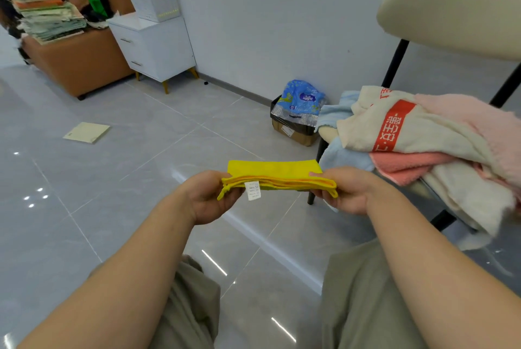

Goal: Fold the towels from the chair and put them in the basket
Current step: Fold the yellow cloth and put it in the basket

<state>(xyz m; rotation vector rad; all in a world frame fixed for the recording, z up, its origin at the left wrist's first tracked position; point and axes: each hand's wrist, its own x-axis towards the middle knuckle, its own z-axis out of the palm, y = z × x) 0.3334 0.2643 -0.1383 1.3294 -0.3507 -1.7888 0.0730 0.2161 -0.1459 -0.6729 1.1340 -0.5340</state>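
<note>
The grey tiled floor fills most of the view, glossy with light glints. At the right stands a chair with a cream padded back and black legs; its seat carries a loose heap of towels: a cream one with a red printed band on top, pink ones beside and under it, pale blue ones at the left edge, another cream one hanging off the front. In the far left corner sits a brown armchair loaded with a stack of folded cloths, and next to it a white drawer cabinet with a white box on top. Against the wall, near the chair, a cardboard box holds a blue plastic pack. A pale flat square lies on the floor at the left.

In the middle, above the floor and the person's knees, a folded yellow towel is held in the air. It is a narrow layered strip, its long axis running left to right, nearly level, its stacked edges facing the camera. A small white label hangs from the near edge by the left end. The left hand is pinched on the left end, the right hand is pinched on the right end, thumbs on top.
</note>
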